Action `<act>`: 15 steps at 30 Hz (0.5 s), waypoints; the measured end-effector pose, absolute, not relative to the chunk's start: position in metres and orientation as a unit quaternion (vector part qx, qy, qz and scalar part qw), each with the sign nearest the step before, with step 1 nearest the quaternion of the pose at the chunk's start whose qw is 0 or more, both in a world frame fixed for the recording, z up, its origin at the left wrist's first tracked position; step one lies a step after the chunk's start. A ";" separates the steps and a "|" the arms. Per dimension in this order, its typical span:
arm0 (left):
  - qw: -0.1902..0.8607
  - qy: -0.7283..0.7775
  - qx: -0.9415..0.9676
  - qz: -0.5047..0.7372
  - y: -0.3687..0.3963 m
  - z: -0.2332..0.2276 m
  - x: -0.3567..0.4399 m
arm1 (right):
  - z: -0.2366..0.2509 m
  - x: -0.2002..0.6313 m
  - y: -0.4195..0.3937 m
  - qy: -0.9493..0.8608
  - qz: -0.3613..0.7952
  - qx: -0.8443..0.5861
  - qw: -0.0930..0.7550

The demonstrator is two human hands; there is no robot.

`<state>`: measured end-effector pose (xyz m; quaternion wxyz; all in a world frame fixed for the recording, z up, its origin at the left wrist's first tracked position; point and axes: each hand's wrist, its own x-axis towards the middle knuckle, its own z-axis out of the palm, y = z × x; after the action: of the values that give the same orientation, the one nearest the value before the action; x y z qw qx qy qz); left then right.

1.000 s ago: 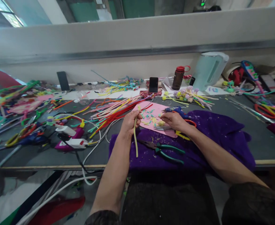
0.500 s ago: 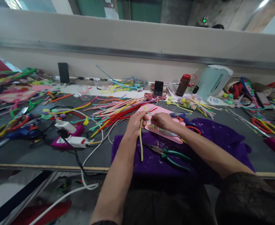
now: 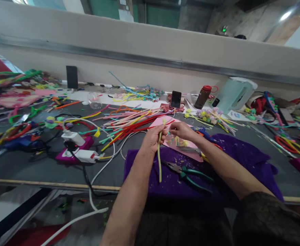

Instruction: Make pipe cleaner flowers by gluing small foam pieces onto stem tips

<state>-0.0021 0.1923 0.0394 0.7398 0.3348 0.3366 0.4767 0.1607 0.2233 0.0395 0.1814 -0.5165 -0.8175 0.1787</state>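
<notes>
Left hand (image 3: pixel 153 136): gripping yellow-green pipe cleaner (image 3: pixel 159 160), hanging over purple cloth (image 3: pixel 231 153). Right hand (image 3: pixel 180 130): pinching its top end, apparently closed on a small piece. Green-handled pliers (image 3: pixel 190 174) lying beside, on table (image 3: pixel 37 167).

Soft, even indoor light falls from above, with one bright ceiling lamp (image 3: pixel 286 15) glaring at the upper right, faint shadows on the table (image 3: pixel 37 167), wide-angle bending at the edges and blurred corners.
</notes>
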 end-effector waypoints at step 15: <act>0.733 0.363 0.421 0.393 0.180 0.031 0.027 | 0.026 0.214 0.183 -0.670 0.479 -0.418 0.382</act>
<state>0.0270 0.1803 0.0306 0.7328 0.4208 0.3626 0.3931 0.2136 0.1831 0.0265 0.3821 -0.4184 -0.6703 0.4792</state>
